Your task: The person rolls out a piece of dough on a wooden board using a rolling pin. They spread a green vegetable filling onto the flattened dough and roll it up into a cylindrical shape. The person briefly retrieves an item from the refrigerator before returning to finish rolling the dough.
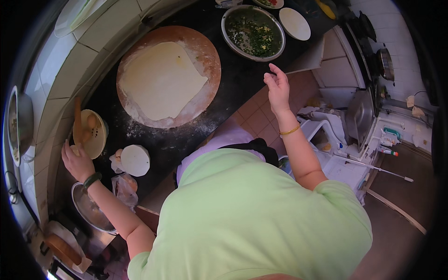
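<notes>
My left hand reaches to the near rim of a cream bowl that holds eggs and a wooden rolling pin; whether the fingers grip anything is hard to tell. My right hand is raised near the counter's edge, fingers apart, holding nothing. Between them, a rolled-out sheet of dough lies on a floured round wooden board. A metal bowl of chopped greens with yellow bits stands beyond my right hand.
A white dish, eggshells and a plastic bag are on the black counter at left, by a metal basin. A white plate stands at the far right. A white plastic stool is on my right.
</notes>
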`<state>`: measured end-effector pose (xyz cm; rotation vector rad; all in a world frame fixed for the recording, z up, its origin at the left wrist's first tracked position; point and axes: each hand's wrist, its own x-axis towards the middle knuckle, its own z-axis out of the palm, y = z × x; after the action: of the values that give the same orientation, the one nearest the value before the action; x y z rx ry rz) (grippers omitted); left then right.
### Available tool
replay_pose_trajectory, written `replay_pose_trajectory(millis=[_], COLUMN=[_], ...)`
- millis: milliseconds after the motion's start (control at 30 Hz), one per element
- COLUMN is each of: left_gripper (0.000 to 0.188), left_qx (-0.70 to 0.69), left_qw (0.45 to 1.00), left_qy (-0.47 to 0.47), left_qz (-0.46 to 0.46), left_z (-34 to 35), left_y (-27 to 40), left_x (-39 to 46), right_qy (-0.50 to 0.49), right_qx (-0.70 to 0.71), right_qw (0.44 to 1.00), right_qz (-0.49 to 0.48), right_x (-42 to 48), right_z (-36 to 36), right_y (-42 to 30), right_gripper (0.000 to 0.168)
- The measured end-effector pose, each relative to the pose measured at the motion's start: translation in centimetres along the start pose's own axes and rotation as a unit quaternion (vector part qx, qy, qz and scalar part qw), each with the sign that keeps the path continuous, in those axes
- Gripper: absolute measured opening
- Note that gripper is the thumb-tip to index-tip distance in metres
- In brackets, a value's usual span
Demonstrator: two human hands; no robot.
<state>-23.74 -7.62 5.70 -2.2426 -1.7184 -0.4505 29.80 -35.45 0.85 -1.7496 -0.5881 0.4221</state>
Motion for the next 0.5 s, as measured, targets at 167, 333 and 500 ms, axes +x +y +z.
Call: replay_pose_trajectory(millis=[167, 333, 500], left_gripper=[0.031, 0.026, 0.039], left_qx=[-0.044, -0.317, -0.676], left_qw=[0.999, 0.941, 0.583], left_qy=[0.009, -0.099, -0.385], left_qz=[-0.005, -0.068, -0.234], left_z=[-2.9, -2.3, -0.8], left_y=[6.1, 20.1, 40.6], left_x=[0.5, -2.6, -4.7], right_qy=[-0.008, 0.021, -0.017], right_qx=[-0.043, -0.118, -0.432], right_qw=[0.998, 0.978, 0.847], right_qz=[-0.044, -0.173, -0.311], right_x=[7.9, 21.3, 39.9], right_z=[-3.8, -10.2, -17.3], right_y=[2.2, 0.7, 2.5], right_gripper=[0.037, 0.034, 0.047])
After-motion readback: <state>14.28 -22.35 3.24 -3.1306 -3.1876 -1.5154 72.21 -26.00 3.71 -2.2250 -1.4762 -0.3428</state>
